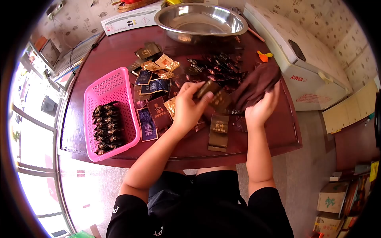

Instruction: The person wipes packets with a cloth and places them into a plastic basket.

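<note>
One brown packet pinched in the grip of the left hand above the dark-red tabletop; right hand grasping one maroon cloth.
Around: loose packets too overlapped to count, one pink basket, one steel bowl; beyond, one white freezer and patterned wallpaper.

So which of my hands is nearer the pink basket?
Left. Your left hand, holding a brown packet, is to the right of the pink basket; your right hand, at the dark cloth, is farther right.
</note>
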The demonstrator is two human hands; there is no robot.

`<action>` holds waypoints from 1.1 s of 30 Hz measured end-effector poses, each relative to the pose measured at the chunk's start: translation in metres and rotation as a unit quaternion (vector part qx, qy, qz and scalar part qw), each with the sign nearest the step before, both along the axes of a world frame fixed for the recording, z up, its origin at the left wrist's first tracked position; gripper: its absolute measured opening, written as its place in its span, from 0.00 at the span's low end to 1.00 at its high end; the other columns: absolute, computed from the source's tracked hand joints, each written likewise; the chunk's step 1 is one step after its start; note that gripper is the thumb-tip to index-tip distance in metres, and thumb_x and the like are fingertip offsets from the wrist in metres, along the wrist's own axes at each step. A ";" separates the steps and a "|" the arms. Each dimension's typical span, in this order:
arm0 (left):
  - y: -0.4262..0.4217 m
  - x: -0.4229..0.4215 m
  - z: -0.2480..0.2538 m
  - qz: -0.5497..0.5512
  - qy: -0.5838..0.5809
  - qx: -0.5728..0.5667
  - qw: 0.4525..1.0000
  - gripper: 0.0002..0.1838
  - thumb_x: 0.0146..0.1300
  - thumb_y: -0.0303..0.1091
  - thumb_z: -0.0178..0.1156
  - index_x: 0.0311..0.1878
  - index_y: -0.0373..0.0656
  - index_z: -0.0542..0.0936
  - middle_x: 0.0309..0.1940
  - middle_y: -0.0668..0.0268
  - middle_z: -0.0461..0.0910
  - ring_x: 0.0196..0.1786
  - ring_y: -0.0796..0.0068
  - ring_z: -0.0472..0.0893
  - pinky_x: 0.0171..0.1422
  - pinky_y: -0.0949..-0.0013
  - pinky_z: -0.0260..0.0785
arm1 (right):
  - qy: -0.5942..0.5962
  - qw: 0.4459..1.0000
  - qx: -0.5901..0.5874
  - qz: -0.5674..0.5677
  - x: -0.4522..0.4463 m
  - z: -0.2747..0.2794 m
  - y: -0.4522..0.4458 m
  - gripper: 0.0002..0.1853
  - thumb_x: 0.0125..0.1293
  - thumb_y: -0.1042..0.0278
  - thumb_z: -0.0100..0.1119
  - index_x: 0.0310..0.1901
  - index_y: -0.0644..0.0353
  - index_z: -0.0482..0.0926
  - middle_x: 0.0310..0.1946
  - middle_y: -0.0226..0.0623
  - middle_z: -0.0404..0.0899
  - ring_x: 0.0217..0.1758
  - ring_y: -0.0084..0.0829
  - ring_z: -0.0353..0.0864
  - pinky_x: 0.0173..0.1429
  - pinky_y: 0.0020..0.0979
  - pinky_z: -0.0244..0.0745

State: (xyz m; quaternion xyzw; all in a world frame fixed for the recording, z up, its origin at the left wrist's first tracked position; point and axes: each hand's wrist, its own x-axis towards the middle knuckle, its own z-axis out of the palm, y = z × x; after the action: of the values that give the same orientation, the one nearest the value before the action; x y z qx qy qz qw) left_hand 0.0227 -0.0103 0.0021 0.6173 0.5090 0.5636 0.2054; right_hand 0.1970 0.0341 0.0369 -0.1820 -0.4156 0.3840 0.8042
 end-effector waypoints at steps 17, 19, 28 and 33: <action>-0.018 0.008 0.006 -0.284 -0.527 -0.205 0.774 0.16 0.71 0.33 0.55 0.59 0.42 0.75 0.52 0.69 0.80 0.56 0.78 0.77 0.62 0.70 0.67 | -0.357 0.931 0.044 0.060 -0.043 -0.036 -0.017 0.26 0.77 0.66 0.43 0.72 0.67 0.57 0.70 0.45 0.64 0.72 0.34 0.64 0.73 0.33 0.58; -0.017 0.009 0.006 -0.288 -0.518 -0.199 0.780 0.16 0.73 0.38 0.55 0.60 0.43 0.75 0.52 0.68 0.80 0.56 0.77 0.77 0.62 0.70 0.68 | -0.328 0.944 0.013 0.046 -0.041 -0.042 -0.014 0.24 0.77 0.68 0.42 0.71 0.67 0.59 0.67 0.42 0.68 0.69 0.30 0.67 0.72 0.32 0.59; -0.004 0.007 -0.001 -0.233 -0.599 -0.136 0.754 0.29 0.75 0.53 0.46 0.68 0.41 0.65 0.65 0.59 0.70 0.69 0.64 0.69 0.74 0.58 0.62 | -0.216 0.971 0.002 -0.099 -0.034 -0.023 -0.020 0.25 0.76 0.70 0.44 0.69 0.73 0.59 0.64 0.41 0.69 0.64 0.28 0.69 0.67 0.31 0.63; -0.008 0.005 -0.008 -0.332 -0.642 -0.124 0.680 0.38 0.73 0.67 0.32 0.73 0.47 0.62 0.71 0.60 0.64 0.73 0.62 0.63 0.79 0.56 0.50 | -0.673 0.700 0.217 -0.100 -0.050 -0.022 -0.026 0.22 0.60 0.73 0.59 0.58 0.56 0.77 0.67 0.46 0.69 0.75 0.52 0.60 0.73 0.53 0.58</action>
State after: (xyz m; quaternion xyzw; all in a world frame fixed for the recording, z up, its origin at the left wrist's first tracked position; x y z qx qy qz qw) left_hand 0.0272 -0.0181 -0.0064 0.2017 0.0794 0.6481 0.7300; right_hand 0.1470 0.0081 0.0154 -0.2534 -0.8971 -0.0244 0.3610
